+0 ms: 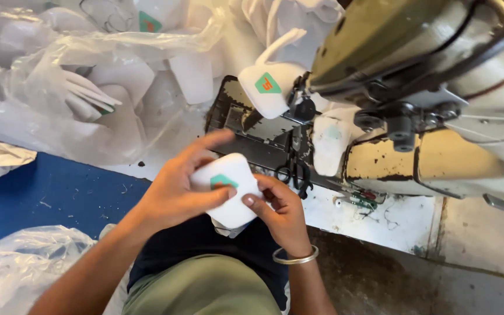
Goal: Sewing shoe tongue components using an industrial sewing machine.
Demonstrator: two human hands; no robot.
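Together, left hand and right hand curl fingers around a white padded piece.

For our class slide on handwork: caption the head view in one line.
Both hands, left hand and right hand, hold a white fabric piece before a sewing machine.

You had two hands, one bangle, one sewing machine, maybe three labelled white pieces.

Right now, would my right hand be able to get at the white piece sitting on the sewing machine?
Probably yes: the white piece lies in the open just above the right hand, though that hand would first have to let go of the white pad.
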